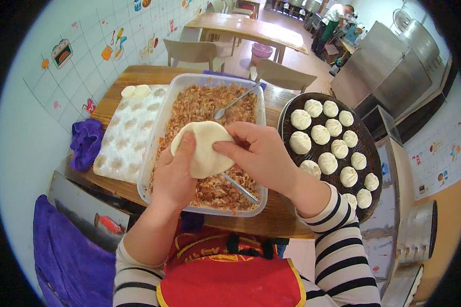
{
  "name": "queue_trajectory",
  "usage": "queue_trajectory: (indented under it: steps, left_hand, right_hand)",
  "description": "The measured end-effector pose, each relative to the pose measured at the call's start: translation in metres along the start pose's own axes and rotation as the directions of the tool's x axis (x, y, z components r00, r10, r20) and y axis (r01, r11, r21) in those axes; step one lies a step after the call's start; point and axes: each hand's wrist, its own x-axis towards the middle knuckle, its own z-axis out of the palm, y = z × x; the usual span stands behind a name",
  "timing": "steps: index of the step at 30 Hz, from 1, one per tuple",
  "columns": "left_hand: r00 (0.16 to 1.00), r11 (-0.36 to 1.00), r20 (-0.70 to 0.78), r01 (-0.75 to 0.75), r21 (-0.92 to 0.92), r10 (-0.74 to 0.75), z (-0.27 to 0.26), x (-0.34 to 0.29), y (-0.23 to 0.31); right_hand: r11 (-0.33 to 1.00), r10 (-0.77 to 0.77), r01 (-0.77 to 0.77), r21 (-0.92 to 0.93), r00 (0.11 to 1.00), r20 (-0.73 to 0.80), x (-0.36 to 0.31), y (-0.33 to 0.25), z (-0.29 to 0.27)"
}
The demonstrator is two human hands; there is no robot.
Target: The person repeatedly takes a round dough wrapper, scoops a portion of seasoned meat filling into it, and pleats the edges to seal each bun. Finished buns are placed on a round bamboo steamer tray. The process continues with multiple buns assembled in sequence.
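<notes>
Hiding some filling (197,101), dough (205,147) in both hands (171,178) hangs left of buns (340,149).

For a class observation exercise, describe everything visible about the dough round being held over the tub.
The dough round is pale cream, thin-looking and roughly circular with a slightly uneven edge. It appears soft, matte and mostly smooth, open and unpleated; its underside is hidden. Its broad face is turned toward the viewer, above the filling in the plastic tub. The left grip holds its left side from below and across its face; the right grip pinches its right edge.
</notes>
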Motion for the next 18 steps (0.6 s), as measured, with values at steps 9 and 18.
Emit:
queue_trajectory:
  steps: [9,18]
  left_hand:
    - [0.959,0.915,-0.281,-0.142,-0.377,0.033,-0.075,0.009,0.026]
    - [0.832,0.953,-0.538,-0.258,-0.158,0.136,-0.093,0.005,0.016]
  right_hand:
    - [0.979,0.176,-0.146,-0.145,0.960,0.219,0.018,0.018,-0.015]
    - [0.810,0.390,-0.020,-0.586,0.765,0.513,0.028,0.053,0.031]
